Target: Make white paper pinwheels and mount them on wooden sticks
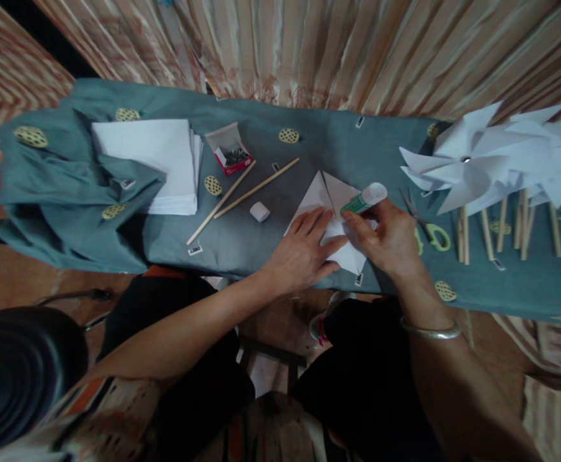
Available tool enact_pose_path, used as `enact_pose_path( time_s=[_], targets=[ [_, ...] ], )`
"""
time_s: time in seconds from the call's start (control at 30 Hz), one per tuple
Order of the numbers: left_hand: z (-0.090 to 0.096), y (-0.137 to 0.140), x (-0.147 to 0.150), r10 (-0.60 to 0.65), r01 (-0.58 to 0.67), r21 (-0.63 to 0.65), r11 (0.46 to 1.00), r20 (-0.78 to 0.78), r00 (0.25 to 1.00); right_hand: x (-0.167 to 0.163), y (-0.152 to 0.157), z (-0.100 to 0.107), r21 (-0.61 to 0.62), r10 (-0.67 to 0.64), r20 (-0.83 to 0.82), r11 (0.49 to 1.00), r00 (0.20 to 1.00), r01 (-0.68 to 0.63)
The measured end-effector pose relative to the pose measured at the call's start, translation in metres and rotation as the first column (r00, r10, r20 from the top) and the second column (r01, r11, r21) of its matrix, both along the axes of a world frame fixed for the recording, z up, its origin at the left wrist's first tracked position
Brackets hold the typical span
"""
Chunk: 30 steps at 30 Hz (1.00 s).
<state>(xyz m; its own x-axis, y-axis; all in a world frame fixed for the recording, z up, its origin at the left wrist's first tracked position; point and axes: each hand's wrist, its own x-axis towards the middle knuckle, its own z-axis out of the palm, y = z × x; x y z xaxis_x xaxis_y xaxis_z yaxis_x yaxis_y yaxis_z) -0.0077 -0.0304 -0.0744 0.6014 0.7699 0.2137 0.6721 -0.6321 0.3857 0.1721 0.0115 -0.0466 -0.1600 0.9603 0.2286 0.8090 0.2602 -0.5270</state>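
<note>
A white paper square (313, 200) with slits cut in from its corners lies turned like a diamond near the front of the table. My left hand (304, 253) rests on its left part, palm down with the fingers spread. My right hand (388, 237) is wrapped round a green and white glue stick (364, 197), tilted with its lower end at the paper's middle. The fingers hide where the glue meets the paper. A white cap (259, 212) lies on the cloth to the left of the paper.
Green-handled scissors (436, 237) lie beside my right hand. Several white paper pinwheels (472, 160) on wooden sticks are heaped at the right. Two loose sticks (256, 188), an open red box of small metal pins (232, 157) and a paper stack (145, 147) are on the left.
</note>
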Motion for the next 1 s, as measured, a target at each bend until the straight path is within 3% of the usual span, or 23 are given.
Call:
enact_pose_path(
  time_s=[0.77,0.9,1.0],
  targets=[
    [-0.003,0.0,-0.001,-0.005,0.005,0.017,1.0,-0.003,1.0,0.002,-0.005,0.008,-0.046,0.1,0.01,0.994,0.995,-0.099],
    [-0.002,0.0,-0.001,-0.004,0.004,0.015,1.0,-0.008,1.0,0.011,-0.009,0.009,-0.056,0.037,-0.014,0.998,0.999,-0.038],
    [-0.001,0.0,-0.002,-0.002,0.003,0.027,1.0,-0.024,1.0,0.022,-0.011,0.009,-0.083,-0.055,-0.201,0.996,0.978,0.039]
  ],
)
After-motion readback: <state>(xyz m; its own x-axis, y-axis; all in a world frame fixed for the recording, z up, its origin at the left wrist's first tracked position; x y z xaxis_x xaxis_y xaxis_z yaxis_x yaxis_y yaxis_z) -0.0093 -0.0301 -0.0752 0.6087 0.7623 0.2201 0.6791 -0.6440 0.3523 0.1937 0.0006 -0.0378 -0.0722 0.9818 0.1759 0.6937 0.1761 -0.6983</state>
